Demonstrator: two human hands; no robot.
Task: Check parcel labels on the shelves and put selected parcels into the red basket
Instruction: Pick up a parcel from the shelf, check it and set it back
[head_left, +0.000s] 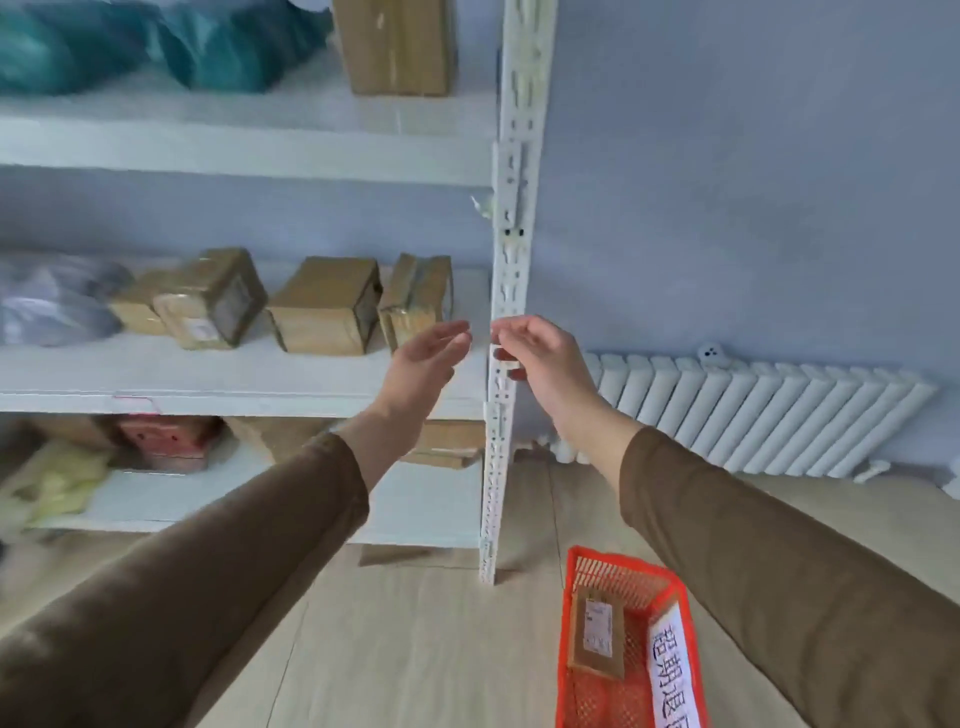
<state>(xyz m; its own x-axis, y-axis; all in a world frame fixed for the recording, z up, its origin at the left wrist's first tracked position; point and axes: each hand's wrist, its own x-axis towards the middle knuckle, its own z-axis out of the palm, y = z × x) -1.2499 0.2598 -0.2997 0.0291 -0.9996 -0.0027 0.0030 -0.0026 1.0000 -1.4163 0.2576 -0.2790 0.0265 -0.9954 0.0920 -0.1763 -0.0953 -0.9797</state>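
Both my hands are raised in front of the white shelf unit (249, 387), near its right upright post (506, 291). My left hand (423, 364) is open, fingers stretched toward the cardboard parcels on the middle shelf, closest to a taped brown box (415, 301). My right hand (540, 358) is loosely curled in front of the post and holds nothing. Two more brown boxes (324, 312) (213, 299) lie to the left on the same shelf. The red basket (628, 644) stands on the floor at the lower right, holding a flat brown parcel (597, 636) with a white label.
A tall cardboard box (397, 47) and teal bags (156, 47) sit on the top shelf. Grey plastic bags (52, 301) lie at the middle shelf's left. The bottom shelf holds more parcels (166, 441). A white radiator (769, 415) lines the wall on the right. The floor is light wood.
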